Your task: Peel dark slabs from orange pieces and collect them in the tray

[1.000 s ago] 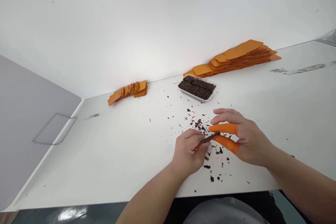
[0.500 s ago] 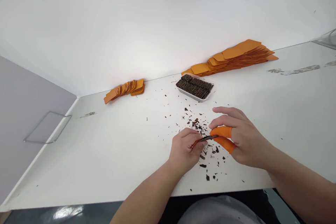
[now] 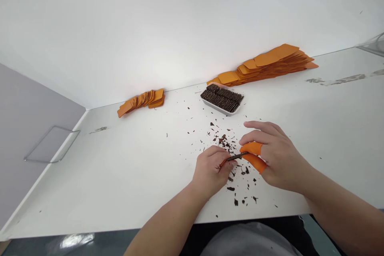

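My left hand (image 3: 212, 167) is closed, thumb and fingers pinching one end of a thin dark brown piece (image 3: 235, 157). A small bit of orange shows at its fingers; I cannot make out what it is. At the piece's other end, the thumb and forefinger of my right hand (image 3: 274, 156) grip it, both covered by orange finger cots (image 3: 253, 148). The right hand's other fingers stretch out loosely. Dark flakes (image 3: 223, 140) lie scattered on the white table (image 3: 135, 176) under and around both hands.
A clear plastic tub (image 3: 220, 110) filled with rows of thin dark pieces (image 3: 222, 98) stands beyond the hands. Flat orange packets lie along the wall in a long row (image 3: 270, 64) at right and a shorter row (image 3: 142, 102) at left. A wire handle (image 3: 54, 144) is at far left.
The dark piece has tilted slightly between my fingers, and my right fingertips have shifted a little. Both hands keep their grip; the whole view has moved slightly.
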The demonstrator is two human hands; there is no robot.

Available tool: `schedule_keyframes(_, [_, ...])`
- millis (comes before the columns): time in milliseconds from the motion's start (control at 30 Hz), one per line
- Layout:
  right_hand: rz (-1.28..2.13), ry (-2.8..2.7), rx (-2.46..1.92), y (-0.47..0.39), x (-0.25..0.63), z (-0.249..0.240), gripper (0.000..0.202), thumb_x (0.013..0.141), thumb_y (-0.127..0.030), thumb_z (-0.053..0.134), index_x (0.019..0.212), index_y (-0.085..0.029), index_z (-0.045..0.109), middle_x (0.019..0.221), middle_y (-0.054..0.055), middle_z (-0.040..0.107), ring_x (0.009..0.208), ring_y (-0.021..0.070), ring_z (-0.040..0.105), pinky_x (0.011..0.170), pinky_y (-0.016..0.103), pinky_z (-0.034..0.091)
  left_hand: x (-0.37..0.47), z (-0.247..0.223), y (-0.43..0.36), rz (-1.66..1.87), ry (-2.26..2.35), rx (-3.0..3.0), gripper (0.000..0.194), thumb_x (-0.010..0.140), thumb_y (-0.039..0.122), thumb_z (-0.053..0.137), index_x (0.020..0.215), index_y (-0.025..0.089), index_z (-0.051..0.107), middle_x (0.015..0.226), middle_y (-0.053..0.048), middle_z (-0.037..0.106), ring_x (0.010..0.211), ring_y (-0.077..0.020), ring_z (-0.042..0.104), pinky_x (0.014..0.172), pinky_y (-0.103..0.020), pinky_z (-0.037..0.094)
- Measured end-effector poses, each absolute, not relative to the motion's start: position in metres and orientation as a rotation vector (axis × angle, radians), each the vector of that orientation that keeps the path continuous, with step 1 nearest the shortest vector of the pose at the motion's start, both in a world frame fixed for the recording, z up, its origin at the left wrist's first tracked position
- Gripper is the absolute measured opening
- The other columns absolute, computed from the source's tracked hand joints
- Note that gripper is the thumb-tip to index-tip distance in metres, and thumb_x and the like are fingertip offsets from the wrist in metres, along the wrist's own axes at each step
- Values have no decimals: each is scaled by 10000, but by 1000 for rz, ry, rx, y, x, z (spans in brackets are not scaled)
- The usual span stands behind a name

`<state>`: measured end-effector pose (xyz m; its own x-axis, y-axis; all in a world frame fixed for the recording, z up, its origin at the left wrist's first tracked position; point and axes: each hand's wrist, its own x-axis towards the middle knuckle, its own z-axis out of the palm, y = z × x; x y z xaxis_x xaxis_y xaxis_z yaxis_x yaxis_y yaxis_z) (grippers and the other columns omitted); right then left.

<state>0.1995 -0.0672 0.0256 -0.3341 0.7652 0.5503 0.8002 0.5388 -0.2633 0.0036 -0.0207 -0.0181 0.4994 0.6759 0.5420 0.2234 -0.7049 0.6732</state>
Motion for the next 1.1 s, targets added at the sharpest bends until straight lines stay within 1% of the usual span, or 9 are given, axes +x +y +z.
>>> schedule_keyframes(167, [-76, -2196, -1261, -66, 196, 27, 246, 703, -15, 540, 772, -199, 688, 918, 44, 692, 1193, 346, 501, 921, 516, 403, 4, -20, -21, 1100, 751, 2230, 78, 825, 160, 629, 846, 173, 703, 816, -58, 701, 706, -157, 658, 619, -267, 571])
schedule_keyframes(267, [-75, -2196, -1250, -65, 193, 25, 259, 696, -16, 537, 785, -197, 699, 916, 49, 692, 1183, 344, 511, 919, 521, 413, 4, -22, -21, 1100, 762, 2223, 85, 819, 153, 625, 844, 175, 703, 819, -58, 701, 706, -159, 659, 616, -271, 574])
schedule_keyframes(467, [133, -1990, -1272, -66, 186, 10, 248, 811, -73, 550, 936, -229, 698, 996, 55, 681, 1151, 297, 557, 910, 489, 506, 3, -19, -20, 1147, 770, 2184, 103, 823, 136, 602, 832, 175, 696, 807, -57, 703, 707, -155, 657, 588, -259, 567])
schedule_keyframes(567, [211, -1857, -1268, -68, 177, 7, 217, 866, -118, 541, 955, -253, 686, 995, 48, 681, 1101, 267, 593, 879, 452, 551, 2, -17, -20, 1172, 780, 2161, 125, 809, 116, 591, 830, 177, 698, 806, -52, 698, 694, -145, 652, 591, -251, 565])
schedule_keyframes(700, [283, -1796, -1236, -69, 165, 6, 200, 879, -130, 527, 944, -249, 675, 972, 44, 687, 1081, 255, 605, 839, 421, 579, 2, -18, -21, 1139, 733, 2136, 129, 788, 98, 601, 837, 167, 698, 804, -55, 689, 685, -143, 644, 574, -242, 554])
schedule_keyframes(767, [271, -1806, -1229, -69, 161, 4, 210, 884, -126, 523, 953, -247, 680, 978, 46, 686, 1087, 258, 598, 851, 440, 573, 2, -19, -21, 1131, 733, 2124, 130, 768, 79, 602, 799, 168, 692, 795, -50, 686, 686, -146, 643, 572, -243, 549])
schedule_keyframes(933, [96, -1902, -1224, -68, 158, -2, 230, 885, -148, 549, 1041, -235, 694, 1048, 71, 678, 1152, 298, 558, 909, 520, 520, 3, -16, -21, 1152, 831, 2053, 235, 700, 1, 555, 741, 187, 693, 741, -23, 689, 667, -145, 635, 573, -245, 542])
schedule_keyframes(1000, [48, -1932, -1222, -67, 158, -4, 255, 874, -183, 576, 1105, -220, 677, 1110, 94, 660, 1175, 321, 541, 911, 534, 513, 4, -14, -21, 1147, 851, 2010, 216, 720, 17, 581, 744, 193, 704, 738, -21, 694, 672, -147, 642, 594, -256, 556])
schedule_keyframes(1100, [46, -1902, -1237, -66, 161, -5, 368, 866, -224, 595, 1234, -215, 603, 1188, 119, 622, 1186, 328, 535, 934, 545, 505, 3, -13, -19, 1181, 835, 1968, 158, 763, 72, 630, 781, 200, 721, 790, -33, 710, 698, -152, 665, 623, -270, 578])
